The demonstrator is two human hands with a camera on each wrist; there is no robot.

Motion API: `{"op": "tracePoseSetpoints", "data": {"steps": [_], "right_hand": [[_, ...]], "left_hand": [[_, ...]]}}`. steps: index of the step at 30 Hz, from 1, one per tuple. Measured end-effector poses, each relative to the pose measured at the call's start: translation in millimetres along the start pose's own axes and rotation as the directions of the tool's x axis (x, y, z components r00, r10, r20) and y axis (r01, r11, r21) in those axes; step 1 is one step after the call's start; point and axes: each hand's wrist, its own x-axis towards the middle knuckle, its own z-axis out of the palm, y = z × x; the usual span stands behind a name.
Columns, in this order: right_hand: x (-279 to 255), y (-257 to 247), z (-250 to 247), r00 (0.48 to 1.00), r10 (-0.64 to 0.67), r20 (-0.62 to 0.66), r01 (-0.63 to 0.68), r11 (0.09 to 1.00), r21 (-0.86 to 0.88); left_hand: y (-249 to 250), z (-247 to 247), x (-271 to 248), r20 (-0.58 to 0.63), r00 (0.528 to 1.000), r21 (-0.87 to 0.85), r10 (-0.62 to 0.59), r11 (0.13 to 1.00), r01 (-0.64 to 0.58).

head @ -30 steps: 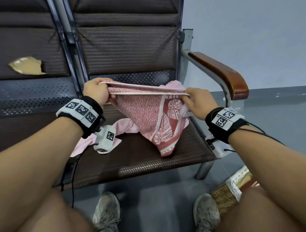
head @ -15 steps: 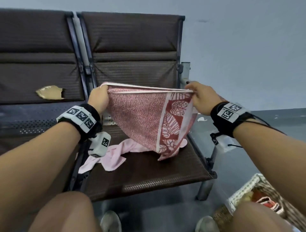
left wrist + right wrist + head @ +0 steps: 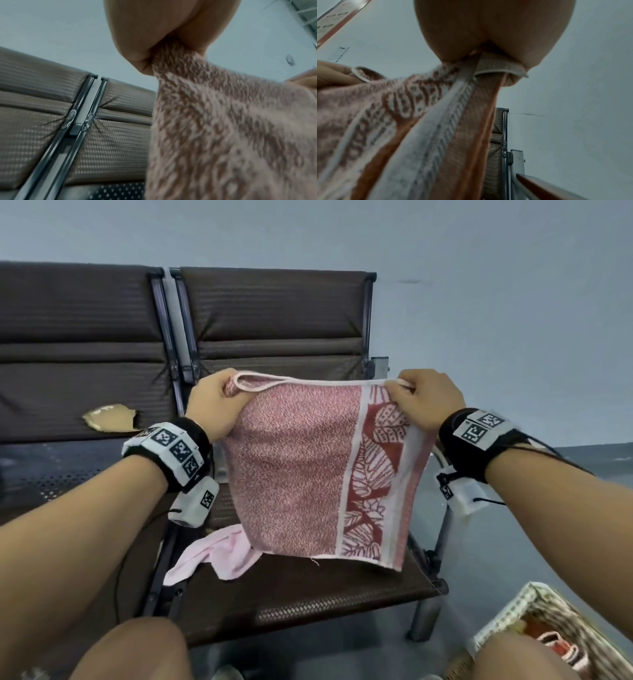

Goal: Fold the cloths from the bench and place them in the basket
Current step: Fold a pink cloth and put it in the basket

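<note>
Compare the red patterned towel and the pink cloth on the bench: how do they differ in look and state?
The red patterned towel has a speckled weave and leaf border; the pink cloth is plain. The towel hangs in the air, held at its top corners by the left hand and right hand; the pink cloth lies crumpled on the bench, untouched. Neither is in the basket.

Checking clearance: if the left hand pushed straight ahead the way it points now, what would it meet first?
Probably the bench backrest: the left hand, gripping the towel, points at it. Depth is unclear.
</note>
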Motion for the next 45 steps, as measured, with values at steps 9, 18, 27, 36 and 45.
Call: {"op": "tracePoseSetpoints", "data": {"steps": [9,18,27,36,45], "right_hand": [[-3,-9,37,0.901,0.315,0.296,-0.396,0.877,0.272],[-21,-68,39,0.777,0.229,0.587,-0.629,0.313,0.711],[-32,-60,26,0.747,0.144,0.649,-0.586,0.604,0.540],[-7,-25,23,0.773,0.140,0.619,-0.362,0.899,0.248],[19,5,37,0.989,0.147,0.012,-0.143,0.942,0.304]], "left_hand": [[7,49,-3,-0.096,0.853,-0.287,-0.512,0.835,0.469],[93,90,-55,0.369,0.911,-0.368,-0.184,0.871,0.325],[72,81,-43,0.282,0.886,-0.327,-0.369,0.831,0.450],[47,91,-8,0.487,0.827,-0.421,-0.282,0.753,0.505],[52,102,30,0.176,0.978,-0.462,-0.110,0.868,0.181]]}}
